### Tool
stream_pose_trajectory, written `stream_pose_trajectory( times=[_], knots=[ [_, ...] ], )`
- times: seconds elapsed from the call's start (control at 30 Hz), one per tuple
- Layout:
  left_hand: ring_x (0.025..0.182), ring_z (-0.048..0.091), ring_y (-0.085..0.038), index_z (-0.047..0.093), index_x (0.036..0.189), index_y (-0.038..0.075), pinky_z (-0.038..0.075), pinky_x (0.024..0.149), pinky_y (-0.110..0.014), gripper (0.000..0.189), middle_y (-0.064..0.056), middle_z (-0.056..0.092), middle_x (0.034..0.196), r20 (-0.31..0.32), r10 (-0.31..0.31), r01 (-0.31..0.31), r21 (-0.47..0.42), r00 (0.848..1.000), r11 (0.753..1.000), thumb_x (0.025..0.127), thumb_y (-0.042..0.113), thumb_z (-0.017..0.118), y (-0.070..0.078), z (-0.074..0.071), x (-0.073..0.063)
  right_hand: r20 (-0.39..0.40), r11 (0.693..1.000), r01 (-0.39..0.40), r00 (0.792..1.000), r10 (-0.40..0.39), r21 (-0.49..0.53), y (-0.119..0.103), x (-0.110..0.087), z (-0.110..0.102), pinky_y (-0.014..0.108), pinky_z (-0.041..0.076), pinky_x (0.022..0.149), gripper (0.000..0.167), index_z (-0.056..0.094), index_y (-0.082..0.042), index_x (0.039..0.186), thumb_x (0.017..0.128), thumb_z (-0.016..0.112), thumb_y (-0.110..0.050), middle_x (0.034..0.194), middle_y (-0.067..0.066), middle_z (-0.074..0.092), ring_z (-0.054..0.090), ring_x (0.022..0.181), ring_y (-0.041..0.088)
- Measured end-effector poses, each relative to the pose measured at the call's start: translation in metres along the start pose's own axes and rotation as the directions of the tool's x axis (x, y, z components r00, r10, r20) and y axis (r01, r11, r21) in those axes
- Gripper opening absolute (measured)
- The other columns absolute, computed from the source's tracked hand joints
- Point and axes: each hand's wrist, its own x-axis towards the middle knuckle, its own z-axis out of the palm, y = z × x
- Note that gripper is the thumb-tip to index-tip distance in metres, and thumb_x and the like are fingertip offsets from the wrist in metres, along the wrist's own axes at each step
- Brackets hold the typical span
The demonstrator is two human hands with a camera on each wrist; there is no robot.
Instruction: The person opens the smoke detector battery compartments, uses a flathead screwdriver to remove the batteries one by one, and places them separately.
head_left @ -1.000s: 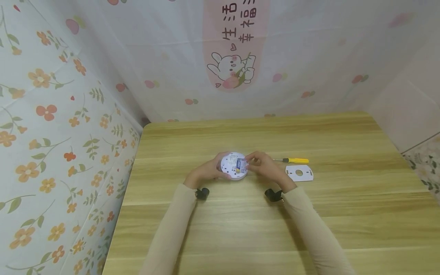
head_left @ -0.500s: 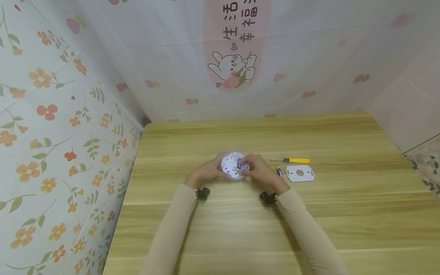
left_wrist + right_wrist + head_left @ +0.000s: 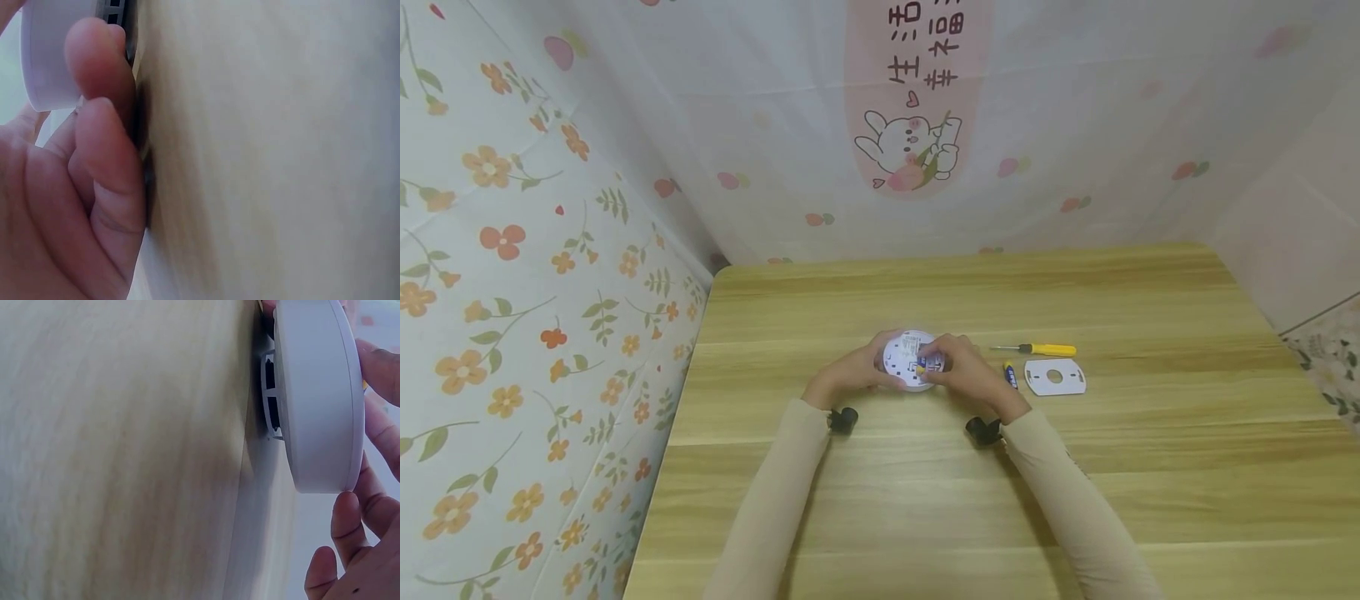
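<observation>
A round white smoke detector (image 3: 901,367) is tilted in front of me, its back with a printed label turned up. My left hand (image 3: 861,367) grips it by the left rim; in the left wrist view, curled fingers (image 3: 106,144) lie by its side. A blue and yellow battery (image 3: 922,363) sits at the detector's compartment. My right hand (image 3: 964,367) pinches this battery with thumb and forefinger, partly covering it. From the right wrist view, the detector's white side (image 3: 319,400) and slotted front face are visible, with a bit of yellow between the fingers.
Right of the hands, a second battery (image 3: 1011,374) lies on the wooden table (image 3: 895,492). Beside it are a white mounting plate (image 3: 1055,377) with a central hole and a yellow-handled screwdriver (image 3: 1048,350). Patterned cloth (image 3: 775,125) hangs behind and at the left.
My right hand has moved left and in over the detector's compartment, uncovering the second battery on the table. Over the last half second little differs. The left hand keeps its hold.
</observation>
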Motion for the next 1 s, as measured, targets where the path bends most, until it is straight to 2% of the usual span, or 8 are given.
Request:
stream_pose_trajectory(
  times=[0.27, 0.53, 0.77, 1.0],
  knots=[
    [0.061, 0.041, -0.011, 0.016, 0.153, 0.036, 0.042, 0.056, -0.022, 0.097, -0.006, 0.046, 0.132, -0.001, -0.003, 0.003, -0.004, 1.0, 1.0, 0.079, 0.034, 0.079, -0.0009, -0.0005, 0.0009, 0.0, 1.0, 0.003, 1.0, -0.003, -0.021, 0.0005, 0.0009, 0.0016, 0.044, 0.03, 0.093, 0.03, 0.067, -0.017, 0.111, 0.082, 0.074, -0.021, 0.115, 0.006, 0.063, 0.047, 0.107, 0.027],
    [0.061, 0.041, -0.011, 0.016, 0.153, 0.034, 0.041, 0.056, -0.021, 0.096, -0.007, 0.046, 0.131, 0.004, 0.01, -0.01, 0.0, 1.0, 1.0, 0.08, 0.032, 0.079, 0.0007, 0.0008, 0.0005, -0.009, 0.997, 0.035, 0.999, -0.036, -0.063, 0.0029, -0.0008, 0.0026, 0.045, 0.033, 0.091, 0.027, 0.068, -0.017, 0.111, 0.085, 0.071, -0.023, 0.116, 0.007, 0.063, 0.048, 0.105, 0.027],
    [0.061, 0.041, -0.012, 0.017, 0.151, 0.036, 0.039, 0.054, -0.021, 0.094, -0.007, 0.046, 0.129, -0.005, -0.012, 0.012, 0.008, 1.0, 1.0, 0.08, 0.033, 0.078, 0.0016, 0.0016, 0.0001, -0.024, 0.998, 0.024, 0.999, -0.025, -0.05, 0.005, -0.0003, 0.0038, 0.046, 0.029, 0.094, 0.027, 0.067, -0.018, 0.114, 0.089, 0.068, -0.026, 0.12, 0.006, 0.064, 0.048, 0.11, 0.027],
    [0.061, 0.04, -0.014, 0.018, 0.151, 0.038, 0.038, 0.055, -0.022, 0.095, -0.004, 0.047, 0.13, -0.013, -0.028, 0.027, -0.009, 1.0, 1.0, 0.079, 0.034, 0.079, 0.0031, 0.0021, -0.0014, -0.058, 0.999, 0.02, 0.998, -0.023, -0.037, 0.0046, 0.0006, 0.0036, 0.047, 0.025, 0.094, 0.028, 0.068, -0.019, 0.115, 0.089, 0.067, -0.03, 0.116, 0.003, 0.068, 0.05, 0.103, 0.023]
  ],
)
